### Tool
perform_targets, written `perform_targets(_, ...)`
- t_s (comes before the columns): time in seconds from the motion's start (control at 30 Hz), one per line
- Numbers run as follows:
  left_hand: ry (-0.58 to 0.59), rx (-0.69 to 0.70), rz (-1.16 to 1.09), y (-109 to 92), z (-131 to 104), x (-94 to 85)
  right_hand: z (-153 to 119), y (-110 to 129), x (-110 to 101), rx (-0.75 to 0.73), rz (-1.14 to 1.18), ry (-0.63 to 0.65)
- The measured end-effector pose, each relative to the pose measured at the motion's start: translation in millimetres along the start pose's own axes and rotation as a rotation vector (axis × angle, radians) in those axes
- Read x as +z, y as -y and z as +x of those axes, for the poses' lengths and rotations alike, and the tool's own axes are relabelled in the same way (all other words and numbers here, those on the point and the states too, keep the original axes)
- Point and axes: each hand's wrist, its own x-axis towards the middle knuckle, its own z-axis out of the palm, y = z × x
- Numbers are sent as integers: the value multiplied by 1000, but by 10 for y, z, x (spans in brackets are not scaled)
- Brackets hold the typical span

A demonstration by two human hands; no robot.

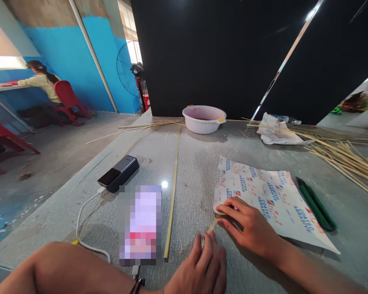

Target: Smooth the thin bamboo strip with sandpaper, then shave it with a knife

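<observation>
a black panel (196,57) stands behind the white basin (201,125); left of the basin, a fan (137,70) and, farther, a red chair (66,96); nearer and left, a power bank (119,172) and blurred-out phone (144,216).

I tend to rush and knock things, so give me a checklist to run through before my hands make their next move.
1. Left hand on the pale strip: ok, fingers close on it.
2. Right hand at the printed sheet: ok, at its near-left corner.
3. Sheet lying flat: not ok, edges lift.
4. Green tool apart from both hands: ok, right of the sheet.
5. Its tip covered: cannot tell.
6. White cable clear of the left forearm: cannot tell, partly hidden.
</observation>
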Motion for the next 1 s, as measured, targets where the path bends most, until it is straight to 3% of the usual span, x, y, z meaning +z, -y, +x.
perform_targets(0.17, 5, 1, -8, 6, 6, -4, 17, -46, 38, -27, 104, 21)
perform_targets(0.47, -15, -8, -19, 10, 10, -8, -1, -85, -83, -177, -153, 107)
perform_targets(0.73, 43, 60, 20, 5, -42, 44, -5, -15, -49, -189, -265, 125)
perform_targets(1.0, -53, -22, 12, -55, -42, 118, -15, 88, -57, -239, -266, 131)
